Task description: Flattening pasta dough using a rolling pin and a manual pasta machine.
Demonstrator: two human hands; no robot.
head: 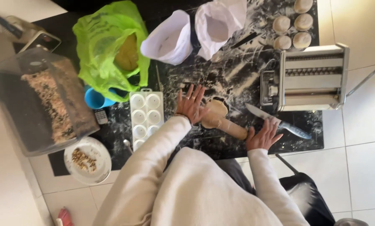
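Observation:
A wooden rolling pin lies slanted on the dark, flour-dusted counter. Its upper end rests on a small flattened piece of pale dough. My left hand lies flat with fingers spread over the pin's left end, beside the dough. My right hand presses palm-down with fingers spread on the pin's right end. Neither hand curls around the pin.
A metal pasta machine stands right of the dough, with a knife just below it. Several dough balls sit at the back. Two white flour bags, a green bag, a white mould tray, a clear container and a plate crowd the left.

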